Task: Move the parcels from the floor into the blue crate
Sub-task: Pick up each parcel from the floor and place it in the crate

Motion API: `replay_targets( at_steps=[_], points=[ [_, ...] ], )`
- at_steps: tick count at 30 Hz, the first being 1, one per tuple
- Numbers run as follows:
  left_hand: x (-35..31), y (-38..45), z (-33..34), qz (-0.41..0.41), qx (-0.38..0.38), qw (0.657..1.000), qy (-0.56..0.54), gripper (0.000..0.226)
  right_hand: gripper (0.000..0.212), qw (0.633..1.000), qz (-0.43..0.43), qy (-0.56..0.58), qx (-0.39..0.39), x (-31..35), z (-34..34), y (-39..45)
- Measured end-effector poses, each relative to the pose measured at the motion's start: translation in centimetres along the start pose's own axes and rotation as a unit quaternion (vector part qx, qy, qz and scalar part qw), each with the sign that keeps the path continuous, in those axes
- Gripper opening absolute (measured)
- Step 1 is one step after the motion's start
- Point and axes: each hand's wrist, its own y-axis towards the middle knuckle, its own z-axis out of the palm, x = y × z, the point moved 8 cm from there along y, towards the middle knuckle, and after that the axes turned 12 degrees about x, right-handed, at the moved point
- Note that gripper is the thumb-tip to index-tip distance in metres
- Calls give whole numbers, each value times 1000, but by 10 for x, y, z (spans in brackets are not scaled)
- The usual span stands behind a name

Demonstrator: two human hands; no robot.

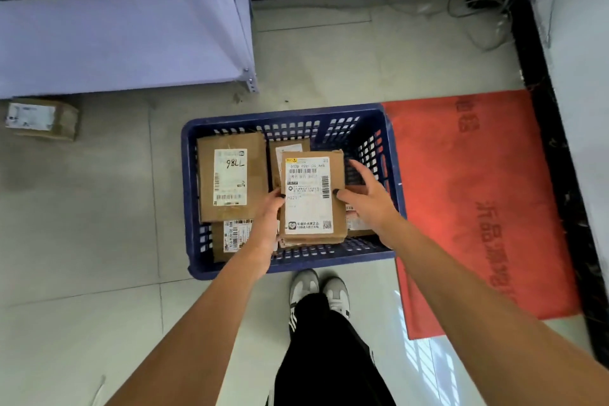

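Step in hand: the person is setting a labelled parcel [311, 196] down into the blue crate [390, 155], on top of parcels already there; it appears to sit at or just above the stack (contact below it is hidden).
Left hand: the left hand [268, 217] is at the parcel's left edge, thumb on the top face near the label and the other fingers out of sight beneath or beside the box, so it looks to be pinching that edge.
Right hand: the right hand [365, 194] has its fingers spread and fairly straight, thumb tip touching the parcel's right edge; it steadies more than it grips.
Crate contents: a large parcel marked 98LL [230, 175] lies flat along the left side, another parcel [232, 237] peeks out below it, and one more [288, 150] shows behind the held one.
Doing it well: lower the parcel flat, label up, square with its neighbours; let go with the left hand only once the box rests fully, since a tilted release could slide it toward the right wall.
Space: the crate's far right corner looks free for later parcels.
Still to move: one parcel [43, 119] lies on the floor [99, 208], well apart, near the shelf unit [115, 39].
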Motion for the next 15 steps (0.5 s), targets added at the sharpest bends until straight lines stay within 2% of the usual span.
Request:
replay_targets(
  at_steps=[6,8,12,15],
  points=[
    [-10,54,26,13,33,999,39,51,71,1000,-12,-9,-19,11,-45,35],
    [-14,72,34,14,45,998,37,53,69,999,-13,-29,-35,15,-56,46],
    [-24,117,51,12,54,997,48,50,47,997,10,-62,-36,4,-64,78],
    [-16,160,57,-11,50,995,90,52,49,997,24,-59,-38,-23,-66,114]
  ],
)
